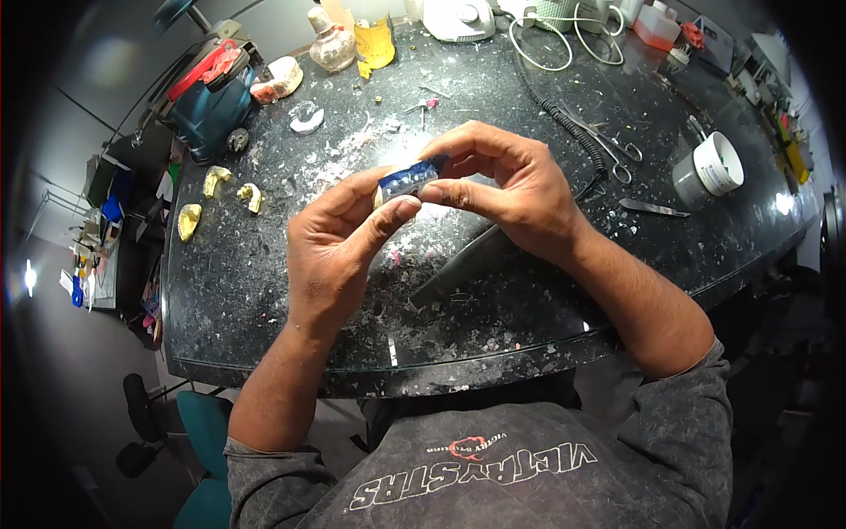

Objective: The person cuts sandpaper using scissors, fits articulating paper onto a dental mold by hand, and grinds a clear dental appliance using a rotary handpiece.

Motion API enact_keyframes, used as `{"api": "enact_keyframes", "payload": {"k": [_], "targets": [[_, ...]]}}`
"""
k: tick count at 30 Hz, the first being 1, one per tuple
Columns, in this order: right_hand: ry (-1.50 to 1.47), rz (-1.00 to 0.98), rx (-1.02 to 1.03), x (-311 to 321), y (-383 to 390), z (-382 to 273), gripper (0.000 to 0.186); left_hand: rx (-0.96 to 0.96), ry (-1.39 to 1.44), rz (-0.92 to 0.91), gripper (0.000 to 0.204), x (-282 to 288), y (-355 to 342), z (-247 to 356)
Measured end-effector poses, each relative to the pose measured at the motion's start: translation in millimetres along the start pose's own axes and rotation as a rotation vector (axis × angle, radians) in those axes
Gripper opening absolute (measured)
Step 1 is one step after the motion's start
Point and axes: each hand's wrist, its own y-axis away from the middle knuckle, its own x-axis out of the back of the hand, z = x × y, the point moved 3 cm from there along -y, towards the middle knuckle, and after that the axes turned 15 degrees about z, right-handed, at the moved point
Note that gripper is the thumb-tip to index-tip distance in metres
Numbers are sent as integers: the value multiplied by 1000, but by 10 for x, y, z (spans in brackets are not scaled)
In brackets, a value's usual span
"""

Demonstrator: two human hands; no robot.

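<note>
Both my hands meet over the middle of the dark, dusty worktop (pixel 352 331). Between them is a small blue strip with a row of whitish tooth-like shapes (pixel 410 179), apparently a card of denture teeth. My left hand (pixel 339 238) pinches its left end, thumb on the near side. My right hand (pixel 520 189) grips the right end, with its thumb along the lower edge and its fingers curled behind. The fingers hide part of the strip. Below the right hand lies a long flat grey bar (pixel 454 266).
Several yellow arch-shaped pieces (pixel 214 182) lie at left, near a white arch (pixel 306 118) and a teal case (pixel 210 119). Scissor-handled tools (pixel 599 141), a coiled black cable (pixel 564 115), a small knife (pixel 654 208) and a white tub (pixel 718 165) occupy the right side.
</note>
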Motion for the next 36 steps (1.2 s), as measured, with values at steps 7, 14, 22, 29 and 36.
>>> {"api": "enact_keyframes", "payload": {"k": [7, 14, 22, 29, 36], "targets": [[-59, -9, 30, -22, 28, -47, 26, -65, -16, 54, 34, -9, 50, 24], [-102, -90, -32, -37, 61, -79, 24, -173, -69, 59, 27, 13, 73, 45], [-51, -100, -2, -60, 79, -134, 22, -401, -249, 56, 23, 33, 99, 85], [-29, -3, 93, -81, 96, -50, 18, -350, -294, 22, 19, 11, 60, 100], [30, -21, 101, -64, 67, 8, 15, -224, -285, 44, 20, 16, 75, 32]]}}
